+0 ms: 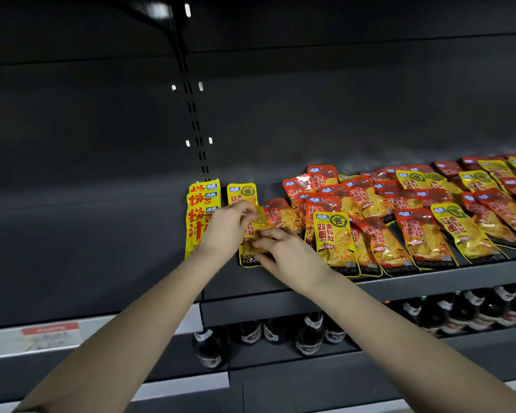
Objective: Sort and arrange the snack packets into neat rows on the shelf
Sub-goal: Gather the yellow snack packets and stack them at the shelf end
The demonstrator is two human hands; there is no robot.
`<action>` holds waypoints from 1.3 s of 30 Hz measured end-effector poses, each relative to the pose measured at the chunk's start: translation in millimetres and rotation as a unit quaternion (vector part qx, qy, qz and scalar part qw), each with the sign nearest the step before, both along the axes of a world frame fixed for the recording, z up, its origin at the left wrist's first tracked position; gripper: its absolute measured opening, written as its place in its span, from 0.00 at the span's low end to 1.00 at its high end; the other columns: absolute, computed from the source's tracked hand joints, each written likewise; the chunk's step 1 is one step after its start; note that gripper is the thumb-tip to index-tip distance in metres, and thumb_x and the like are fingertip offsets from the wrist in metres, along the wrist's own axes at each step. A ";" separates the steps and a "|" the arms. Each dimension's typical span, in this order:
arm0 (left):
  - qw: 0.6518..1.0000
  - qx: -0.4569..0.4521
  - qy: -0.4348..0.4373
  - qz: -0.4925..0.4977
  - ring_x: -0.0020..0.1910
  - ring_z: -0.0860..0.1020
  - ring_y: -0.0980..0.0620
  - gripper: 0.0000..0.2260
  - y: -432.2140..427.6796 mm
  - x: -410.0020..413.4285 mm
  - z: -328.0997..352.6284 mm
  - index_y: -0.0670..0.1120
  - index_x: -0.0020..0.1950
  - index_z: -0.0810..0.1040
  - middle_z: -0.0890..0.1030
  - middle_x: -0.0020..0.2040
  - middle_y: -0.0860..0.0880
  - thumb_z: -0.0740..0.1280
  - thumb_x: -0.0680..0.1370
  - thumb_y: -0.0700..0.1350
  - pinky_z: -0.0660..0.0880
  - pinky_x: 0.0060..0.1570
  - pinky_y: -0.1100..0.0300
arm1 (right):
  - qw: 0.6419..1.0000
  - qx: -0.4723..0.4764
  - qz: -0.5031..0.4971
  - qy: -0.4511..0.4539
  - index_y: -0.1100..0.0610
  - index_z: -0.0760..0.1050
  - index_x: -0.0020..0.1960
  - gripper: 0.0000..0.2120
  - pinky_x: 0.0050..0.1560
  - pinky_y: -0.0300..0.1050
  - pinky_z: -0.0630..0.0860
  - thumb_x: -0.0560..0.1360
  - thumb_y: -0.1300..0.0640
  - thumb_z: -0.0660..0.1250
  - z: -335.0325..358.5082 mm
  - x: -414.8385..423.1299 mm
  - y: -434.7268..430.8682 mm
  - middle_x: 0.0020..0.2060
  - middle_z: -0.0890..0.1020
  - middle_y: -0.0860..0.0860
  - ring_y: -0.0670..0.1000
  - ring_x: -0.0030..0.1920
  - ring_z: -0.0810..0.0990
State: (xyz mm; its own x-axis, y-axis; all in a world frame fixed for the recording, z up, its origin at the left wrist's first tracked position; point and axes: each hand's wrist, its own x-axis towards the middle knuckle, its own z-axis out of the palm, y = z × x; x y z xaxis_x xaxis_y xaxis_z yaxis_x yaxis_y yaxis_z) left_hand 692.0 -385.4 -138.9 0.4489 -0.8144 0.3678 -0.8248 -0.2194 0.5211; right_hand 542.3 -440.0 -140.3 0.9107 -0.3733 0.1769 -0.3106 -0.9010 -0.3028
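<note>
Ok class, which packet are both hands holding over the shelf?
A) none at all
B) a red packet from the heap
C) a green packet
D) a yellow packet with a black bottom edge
D: the left hand and the right hand both pinch the yellow packet. Its black bottom edge shows below the fingers, and the red packets lie to the right.

Reaching forward with both bare forearms, converging. Pinching the top of a yellow packet [248, 259] with the left hand [225, 231], fingers curled. Gripping its lower half with the right hand [289, 253], knuckles up, close beside the left.
</note>
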 end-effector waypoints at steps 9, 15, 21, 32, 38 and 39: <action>0.953 0.226 -0.195 -0.050 0.76 0.56 0.54 0.20 5.9 4.7 0.1 0.52 0.75 0.61 0.62 0.75 0.54 0.53 0.83 0.41 0.46 0.74 0.51 | 1.000 -0.006 -0.010 -0.007 0.53 0.74 0.64 0.16 0.73 0.50 0.55 0.78 0.51 0.61 -3.4 0.1 -0.9 0.65 0.73 0.52 0.54 0.64 0.72; 0.929 0.272 -0.245 -0.052 0.76 0.56 0.52 0.25 2.1 -1.2 8.8 0.51 0.76 0.58 0.59 0.77 0.51 0.56 0.80 0.37 0.43 0.74 0.48 | 0.999 -0.003 -0.021 -0.030 0.55 0.77 0.60 0.14 0.71 0.56 0.58 0.77 0.52 0.64 -7.3 -1.0 0.8 0.64 0.74 0.54 0.56 0.63 0.73; 0.922 0.319 -0.203 -0.081 0.77 0.49 0.53 0.22 7.1 3.8 13.2 0.52 0.77 0.53 0.53 0.78 0.53 0.50 0.83 0.44 0.38 0.73 0.48 | 1.000 -0.010 -0.024 -0.003 0.52 0.73 0.63 0.17 0.73 0.55 0.53 0.77 0.46 0.62 -4.9 -0.6 1.5 0.67 0.70 0.53 0.53 0.68 0.68; 0.919 0.352 -0.160 -0.081 0.76 0.42 0.57 0.24 32.4 1.8 21.7 0.50 0.78 0.44 0.43 0.78 0.53 0.49 0.83 0.48 0.34 0.73 0.51 | 0.996 -0.081 -0.025 0.024 0.54 0.72 0.65 0.20 0.72 0.58 0.49 0.77 0.45 0.61 3.7 10.2 4.0 0.67 0.72 0.54 0.54 0.69 0.66; 0.925 0.345 -0.153 -0.046 0.77 0.42 0.55 0.26 38.4 0.2 20.1 0.47 0.78 0.43 0.44 0.78 0.53 0.51 0.82 0.47 0.36 0.74 0.50 | 0.994 -0.078 -0.052 0.056 0.50 0.62 0.72 0.22 0.73 0.56 0.47 0.79 0.48 0.56 5.8 27.6 1.7 0.71 0.64 0.51 0.52 0.72 0.60; 0.925 0.345 -0.154 -0.041 0.77 0.42 0.55 0.27 39.2 0.7 19.8 0.47 0.78 0.43 0.44 0.78 0.52 0.51 0.82 0.48 0.36 0.74 0.50 | 0.994 -0.076 -0.055 0.056 0.50 0.62 0.72 0.22 0.73 0.57 0.48 0.79 0.48 0.56 5.3 30.1 0.8 0.71 0.64 0.51 0.52 0.72 0.60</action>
